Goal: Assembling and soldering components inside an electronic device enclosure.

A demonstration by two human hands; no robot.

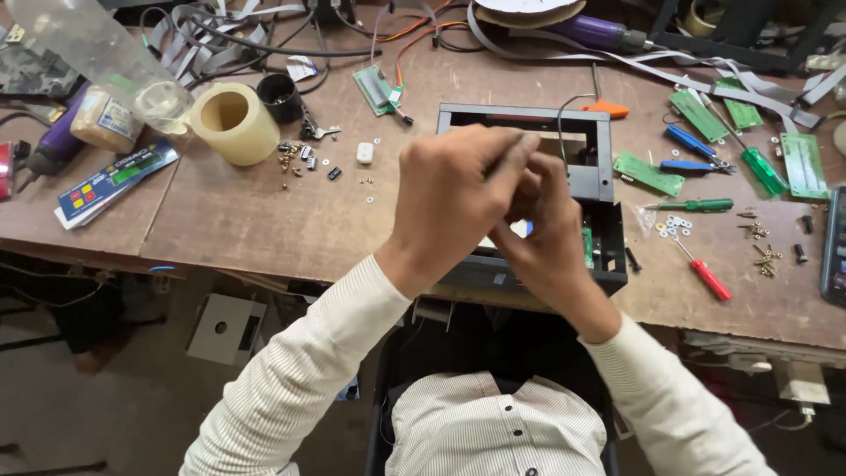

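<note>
My left hand (454, 198) and my right hand (546, 234) are pressed together over a black metal housing (599, 167) that lies open at the table's front edge. The left hand's fingers are closed around a thin dark tool shaft near the knuckles. My right hand's fingers curl under the left; what they pinch is hidden. A green circuit board (588, 247) shows inside the housing, and a black wire (564, 119) arcs over its back frame.
Green boards (648, 174), blue pliers (696, 150), green screwdrivers (762, 170) and a red screwdriver (708, 277) lie at the right with loose screws (760, 242). At the left stand a cream tape roll (233, 122), a black cup (280, 95), a plastic bottle (106, 57). Ribbon cables (211, 26) cross the back.
</note>
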